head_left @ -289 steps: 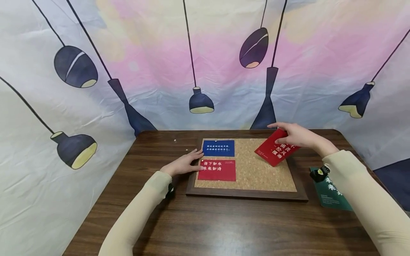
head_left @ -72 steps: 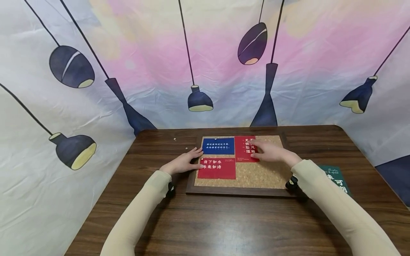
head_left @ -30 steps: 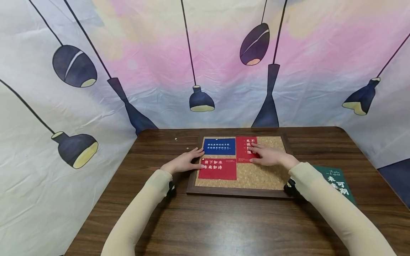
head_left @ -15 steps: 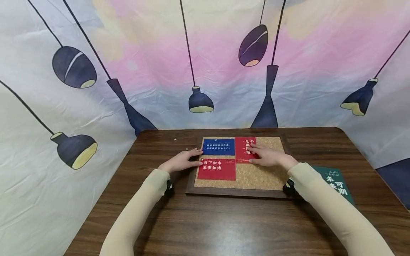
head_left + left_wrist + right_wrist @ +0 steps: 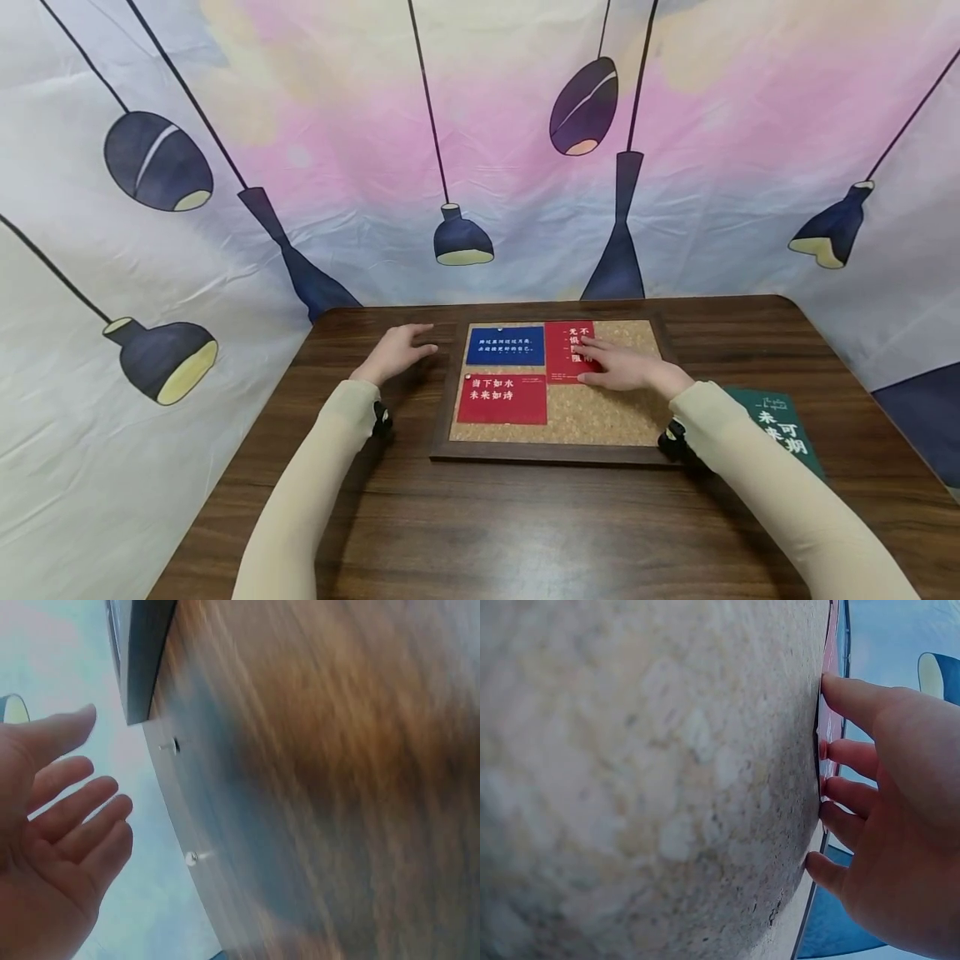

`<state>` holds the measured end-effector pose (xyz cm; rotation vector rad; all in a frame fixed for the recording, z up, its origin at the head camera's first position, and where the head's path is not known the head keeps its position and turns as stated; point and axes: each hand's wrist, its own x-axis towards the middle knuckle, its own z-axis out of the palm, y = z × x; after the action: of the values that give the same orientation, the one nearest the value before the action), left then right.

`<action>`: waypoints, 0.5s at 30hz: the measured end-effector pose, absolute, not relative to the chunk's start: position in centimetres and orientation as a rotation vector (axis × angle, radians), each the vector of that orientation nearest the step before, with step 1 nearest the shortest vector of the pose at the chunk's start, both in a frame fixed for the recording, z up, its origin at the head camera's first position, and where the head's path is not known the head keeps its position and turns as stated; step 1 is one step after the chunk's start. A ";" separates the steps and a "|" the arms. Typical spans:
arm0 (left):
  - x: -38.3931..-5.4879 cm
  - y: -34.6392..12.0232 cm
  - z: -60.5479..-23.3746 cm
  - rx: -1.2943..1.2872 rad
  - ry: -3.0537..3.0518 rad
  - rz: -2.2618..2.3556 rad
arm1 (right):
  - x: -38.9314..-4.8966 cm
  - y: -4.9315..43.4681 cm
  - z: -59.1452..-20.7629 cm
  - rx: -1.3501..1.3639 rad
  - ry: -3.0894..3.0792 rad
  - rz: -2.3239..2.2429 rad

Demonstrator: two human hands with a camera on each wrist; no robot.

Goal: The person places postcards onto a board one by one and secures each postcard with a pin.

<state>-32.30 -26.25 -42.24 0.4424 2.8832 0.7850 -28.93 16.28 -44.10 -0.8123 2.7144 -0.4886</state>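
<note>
My right hand [image 5: 622, 367] rests its spread fingertips on an upright red card [image 5: 557, 350] with white lettering, which lies on the cork board [image 5: 615, 417]. In the right wrist view those fingertips [image 5: 838, 751] touch the card and the cork next to it. My left hand [image 5: 393, 357] hovers over the table just left of the board's frame, fingers loosely bent, holding nothing. Beneath it, the left wrist view shows two thumbtacks on the wood, one thumbtack [image 5: 174, 746] closer to the frame and another thumbtack [image 5: 192, 859] farther off. The hand hides both in the head view.
A blue card [image 5: 506, 346] and a second red card [image 5: 502, 410] lie on the board's left half, with small pins at their edges. Right of the board, a green card [image 5: 780, 425] lies partly under my right forearm. A printed cloth [image 5: 510, 150] hangs behind the brown table [image 5: 480, 533].
The right hand has brought the upright red card onto the board beside the blue one and stays on it. My left hand has just left the board's left edge, moving left and back.
</note>
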 end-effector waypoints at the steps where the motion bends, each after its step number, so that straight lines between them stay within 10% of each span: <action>1: -32.5 -26.4 -42.2 0.428 2.900 0.789 | -29.0 16.3 -44.1 -0.810 2.716 -0.490; 15: -35.3 -28.2 -44.0 0.118 3.102 0.818 | -29.0 16.3 -44.4 -0.811 2.730 -0.493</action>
<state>-35.29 -28.16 -43.97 0.1178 3.1022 0.8184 -28.96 16.33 -44.36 -0.8114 2.7301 -0.4932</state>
